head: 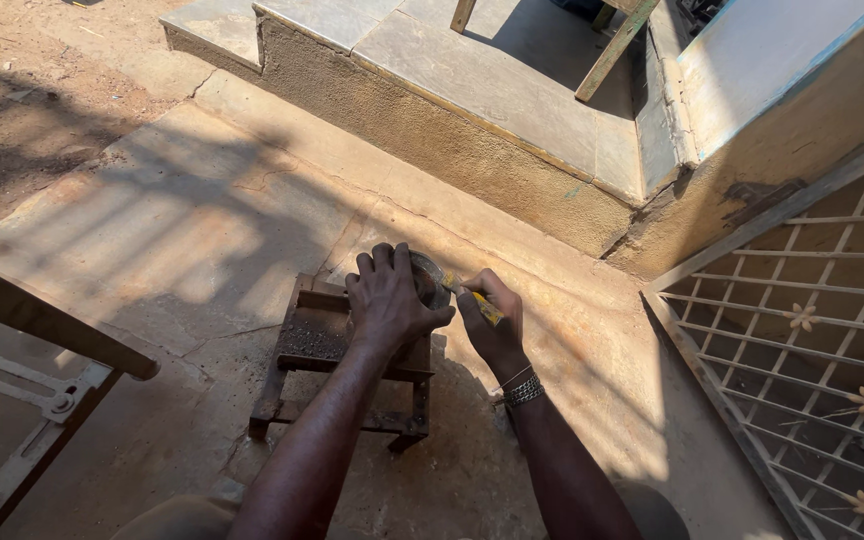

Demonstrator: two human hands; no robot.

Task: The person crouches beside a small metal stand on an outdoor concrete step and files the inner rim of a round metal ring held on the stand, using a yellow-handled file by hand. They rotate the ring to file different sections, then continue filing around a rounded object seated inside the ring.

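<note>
My left hand (389, 298) is closed over a round grey metal part (432, 283) that rests on the top right corner of a small rusty metal stand (307, 335). My right hand (492, 322) grips a yellow-handled tool (482, 303) whose tip points at that round part. Most of the part is hidden under my left fingers. A bracelet sits on my right wrist. Dark filings lie on the stand's top.
The stand sits on a cracked concrete floor (182, 230). A raised concrete step (472, 110) with wooden legs on it lies ahead. A white metal grille with flower ornaments (812, 330) leans at right. A metal frame (32, 380) stands at left.
</note>
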